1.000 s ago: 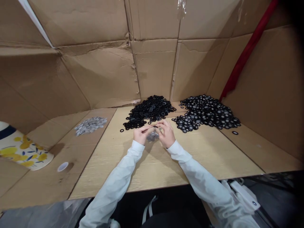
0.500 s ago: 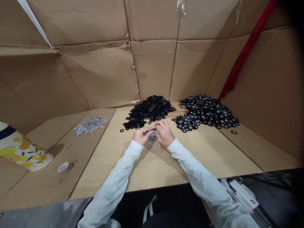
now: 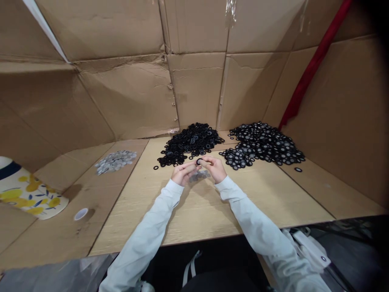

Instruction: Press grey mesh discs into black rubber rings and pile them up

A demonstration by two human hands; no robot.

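No word, brand, label or number could be read. The nearest thing to a sign was a small dark round mark (image 3: pixel 323 258) on a white object (image 3: pixel 310 248), below and to the right of the right grip (image 3: pixel 216 169), past the near edge of the desk (image 3: pixel 212 219); its detail was too small to make out. Well to the left of the left grip (image 3: pixel 181 174), a pale container (image 3: pixel 33 192) bore printed yellow fruit and blue leaves, a pattern without legible lettering. Any marking on the black ring (image 3: pixel 199 161) at the right grip's fingertips was too small to tell.
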